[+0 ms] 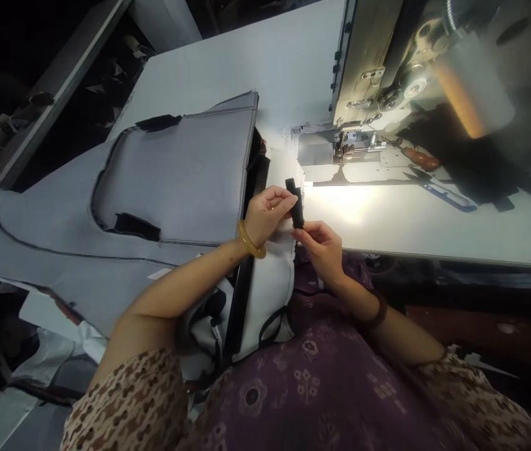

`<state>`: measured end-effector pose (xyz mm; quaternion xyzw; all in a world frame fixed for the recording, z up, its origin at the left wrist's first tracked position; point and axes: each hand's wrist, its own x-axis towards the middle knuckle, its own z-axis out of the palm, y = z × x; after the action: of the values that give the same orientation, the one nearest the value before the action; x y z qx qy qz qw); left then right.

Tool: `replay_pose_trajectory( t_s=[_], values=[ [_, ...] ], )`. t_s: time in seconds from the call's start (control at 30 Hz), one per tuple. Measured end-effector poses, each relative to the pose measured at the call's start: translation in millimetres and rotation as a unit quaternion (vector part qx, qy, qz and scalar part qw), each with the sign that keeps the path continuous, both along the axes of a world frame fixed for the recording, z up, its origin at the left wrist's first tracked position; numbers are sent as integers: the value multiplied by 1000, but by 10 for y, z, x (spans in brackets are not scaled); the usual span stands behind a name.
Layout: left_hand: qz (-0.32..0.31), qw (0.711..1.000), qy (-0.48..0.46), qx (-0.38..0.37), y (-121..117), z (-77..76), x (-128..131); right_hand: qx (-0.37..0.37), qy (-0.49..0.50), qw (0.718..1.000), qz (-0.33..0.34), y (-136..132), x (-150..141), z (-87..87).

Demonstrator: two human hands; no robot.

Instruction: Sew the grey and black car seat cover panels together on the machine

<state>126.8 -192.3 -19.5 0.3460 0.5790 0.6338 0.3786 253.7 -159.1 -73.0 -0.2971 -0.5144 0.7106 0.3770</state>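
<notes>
A large grey fabric panel with black trim and black strap tabs (176, 169) lies spread across the left of the white table (265, 62), one end draping into the person's lap. The left hand (268, 213), an amber bangle (250, 241) on its wrist, pinches the upper part of a short black webbing strap (295, 202) at the panel's white edge; the right hand (320, 247) has its fingers closed on the strap's lower end. To the right, an industrial sewing machine (387, 75) stands lit over the table, with a wooden-handled tool (418, 158) lying beside it.
</notes>
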Motion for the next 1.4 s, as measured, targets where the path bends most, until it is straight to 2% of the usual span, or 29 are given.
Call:
replay_pose_trajectory(
  t_s=[0.27, 0.63, 0.87, 1.1, 1.4],
  values=[
    [-9, 996, -81, 25, 6, 4, 6, 11, 7, 1000, 0, 8, -23, -5],
    [-1, 998, -49, 35, 2, -76, -14, 3, 4, 1000, 11, 18, -21, -13],
    [37, 996, -75, 33, 20, -77, -21, 85, 15, 996, 22, 21, -22, -55],
    [60, 994, -87, 31, 13, -31, 15, 60, 32, 998, 16, -3, -46, -92],
    [52, 993, -102, 36, 5, -49, 12, 98, 15, 994, 41, 9, -23, -75]
  ],
)
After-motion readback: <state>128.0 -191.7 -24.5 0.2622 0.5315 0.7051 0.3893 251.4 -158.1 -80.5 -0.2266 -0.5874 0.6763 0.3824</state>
